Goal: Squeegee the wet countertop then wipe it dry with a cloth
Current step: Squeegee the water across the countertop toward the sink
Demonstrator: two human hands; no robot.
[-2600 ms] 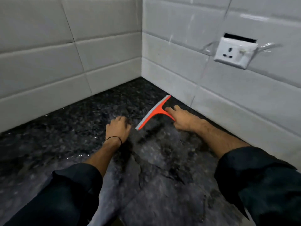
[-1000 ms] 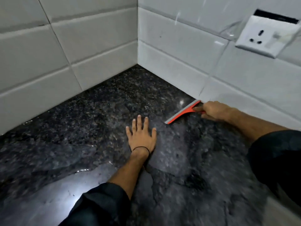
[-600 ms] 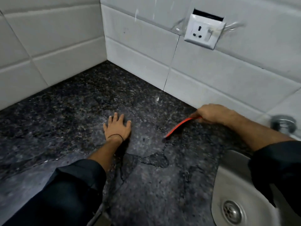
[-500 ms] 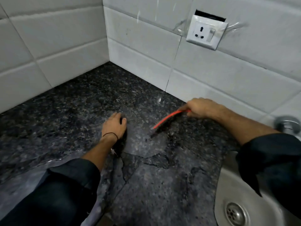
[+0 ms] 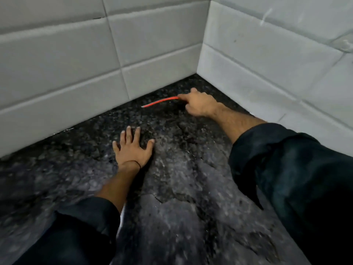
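Observation:
An orange squeegee (image 5: 160, 101) lies edge-on against the dark speckled granite countertop (image 5: 172, 188), close to the corner where the two tiled walls meet. My right hand (image 5: 198, 104) grips its handle end, with the blade reaching out to the left. My left hand (image 5: 133, 148) rests flat on the counter with fingers spread, nearer to me and left of the squeegee; a thin black band circles its wrist. Wet patches and streaks show across the stone. No cloth is in view.
White tiled walls (image 5: 76, 54) close off the counter at the back and on the right (image 5: 267, 54), meeting in a corner behind the squeegee. My dark sleeves (image 5: 296, 178) cover the lower part of the view.
My right hand has carried the squeegee from beside the sink wall back into the corner. The view swung left, so the socket and sink are gone. My left hand spread flat again.

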